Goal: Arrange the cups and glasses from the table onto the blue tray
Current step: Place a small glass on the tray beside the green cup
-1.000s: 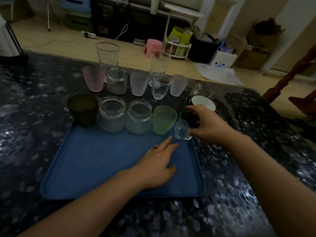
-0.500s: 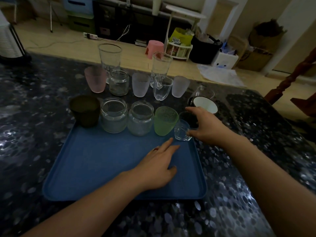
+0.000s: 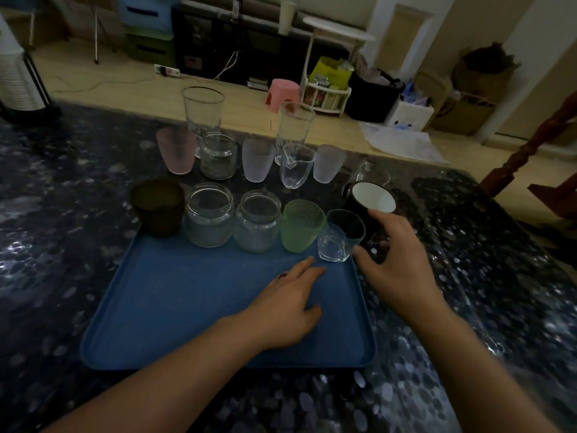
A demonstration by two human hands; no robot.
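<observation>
A flat left hand (image 3: 285,304) rests on the blue plastic tray (image 3: 175,310) at centre frame, while the right hand (image 3: 396,264), fingers spread and holding nothing, hovers beside a small clear glass (image 3: 332,245) on the tray's upper-right corner.

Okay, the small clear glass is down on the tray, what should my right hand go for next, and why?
Probably reach the right hand to the black cup with the white inside. It stands nearest, just behind the hand and off the blue tray, while the small clear glass already sits at the tray's back right corner.
</observation>
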